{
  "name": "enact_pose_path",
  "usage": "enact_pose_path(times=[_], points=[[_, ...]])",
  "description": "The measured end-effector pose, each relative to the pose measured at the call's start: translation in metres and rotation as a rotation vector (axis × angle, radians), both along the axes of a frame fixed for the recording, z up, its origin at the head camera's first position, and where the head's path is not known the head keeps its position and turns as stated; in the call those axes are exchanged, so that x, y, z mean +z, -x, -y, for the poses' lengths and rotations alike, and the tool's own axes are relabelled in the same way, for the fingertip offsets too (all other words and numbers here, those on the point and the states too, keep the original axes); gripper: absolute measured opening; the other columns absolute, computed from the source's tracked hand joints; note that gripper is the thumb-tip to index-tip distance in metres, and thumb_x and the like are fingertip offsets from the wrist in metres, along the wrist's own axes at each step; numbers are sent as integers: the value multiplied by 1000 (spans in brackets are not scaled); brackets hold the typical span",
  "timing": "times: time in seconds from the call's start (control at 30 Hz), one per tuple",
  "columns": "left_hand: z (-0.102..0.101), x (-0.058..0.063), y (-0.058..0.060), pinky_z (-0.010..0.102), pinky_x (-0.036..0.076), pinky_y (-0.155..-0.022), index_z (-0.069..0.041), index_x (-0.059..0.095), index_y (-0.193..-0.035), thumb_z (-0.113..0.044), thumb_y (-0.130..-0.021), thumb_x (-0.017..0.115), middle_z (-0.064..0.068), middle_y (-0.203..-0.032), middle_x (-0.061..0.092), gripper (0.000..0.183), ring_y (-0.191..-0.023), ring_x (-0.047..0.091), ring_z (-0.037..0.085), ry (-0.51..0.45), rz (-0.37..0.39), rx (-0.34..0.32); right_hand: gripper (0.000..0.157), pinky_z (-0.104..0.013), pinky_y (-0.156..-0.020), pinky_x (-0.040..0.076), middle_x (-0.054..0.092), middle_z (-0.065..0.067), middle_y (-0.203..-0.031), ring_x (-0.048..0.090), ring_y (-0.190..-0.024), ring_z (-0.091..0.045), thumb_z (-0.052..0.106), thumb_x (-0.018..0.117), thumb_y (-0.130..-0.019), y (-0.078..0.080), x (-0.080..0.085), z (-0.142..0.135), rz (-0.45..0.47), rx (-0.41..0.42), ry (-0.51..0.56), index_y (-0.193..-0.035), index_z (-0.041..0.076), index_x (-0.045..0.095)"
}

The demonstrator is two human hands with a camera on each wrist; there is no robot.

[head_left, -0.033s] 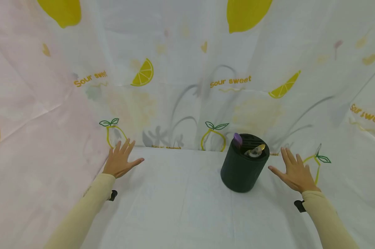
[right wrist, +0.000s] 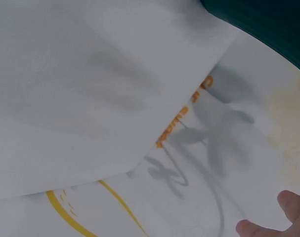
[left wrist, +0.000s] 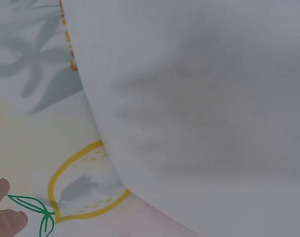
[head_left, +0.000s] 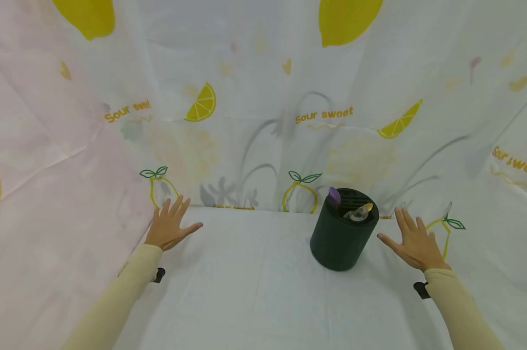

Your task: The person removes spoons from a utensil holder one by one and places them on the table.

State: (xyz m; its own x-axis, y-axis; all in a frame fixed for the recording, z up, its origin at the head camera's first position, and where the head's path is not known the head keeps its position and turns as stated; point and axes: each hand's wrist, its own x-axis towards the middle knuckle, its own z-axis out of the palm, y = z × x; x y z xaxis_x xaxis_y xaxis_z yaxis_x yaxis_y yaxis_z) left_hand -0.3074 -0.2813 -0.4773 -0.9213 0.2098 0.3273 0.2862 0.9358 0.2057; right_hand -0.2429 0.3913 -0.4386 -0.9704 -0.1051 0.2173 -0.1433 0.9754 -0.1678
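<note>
A dark green cylindrical holder (head_left: 343,233) stands on the white table cloth (head_left: 254,291), right of centre near the back. Out of its top poke a purple utensil end (head_left: 333,196) and a gold-tipped one (head_left: 362,210). My left hand (head_left: 170,224) hovers flat with spread fingers at the table's back left, holding nothing. My right hand (head_left: 414,240) is spread flat just right of the holder, apart from it. Only fingertips (left wrist: 4,212) show in the left wrist view. The right wrist view catches fingertips (right wrist: 280,217) and the holder's dark edge (right wrist: 268,19).
A lemon-print cloth backdrop (head_left: 263,112) rises behind the table and wraps round both sides, the left side (head_left: 40,194) close to my left arm. Both forearms wear pale yellow sleeves (head_left: 119,291).
</note>
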Motion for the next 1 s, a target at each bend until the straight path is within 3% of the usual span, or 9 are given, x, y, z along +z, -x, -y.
enact_pose_path(times=[0.57,0.83,1.0], points=[[1,3,-3,70,9,-111,-9,32,-153,-73,-85,51,18,-158,24,95,-142,17,47,18,1,1,98,-85,-90,18,15,-26,-158,21,-131,-61,60,54,-92,-4,6,5,-42,16,36,-157,6,3],[1,1,-1,72,11,-109,-9,33,-152,-74,-84,51,18,-157,27,96,-141,19,47,20,1,2,101,-74,-100,24,16,-30,-156,24,-131,-60,56,58,-92,0,7,4,-54,54,85,-156,3,1],[1,3,-1,74,10,-108,-9,32,-153,-75,-84,50,18,-157,27,97,-141,18,47,23,12,-1,103,-72,-102,24,12,-31,-156,22,-134,-57,56,58,-92,1,8,3,-16,50,143,-155,5,-6]])
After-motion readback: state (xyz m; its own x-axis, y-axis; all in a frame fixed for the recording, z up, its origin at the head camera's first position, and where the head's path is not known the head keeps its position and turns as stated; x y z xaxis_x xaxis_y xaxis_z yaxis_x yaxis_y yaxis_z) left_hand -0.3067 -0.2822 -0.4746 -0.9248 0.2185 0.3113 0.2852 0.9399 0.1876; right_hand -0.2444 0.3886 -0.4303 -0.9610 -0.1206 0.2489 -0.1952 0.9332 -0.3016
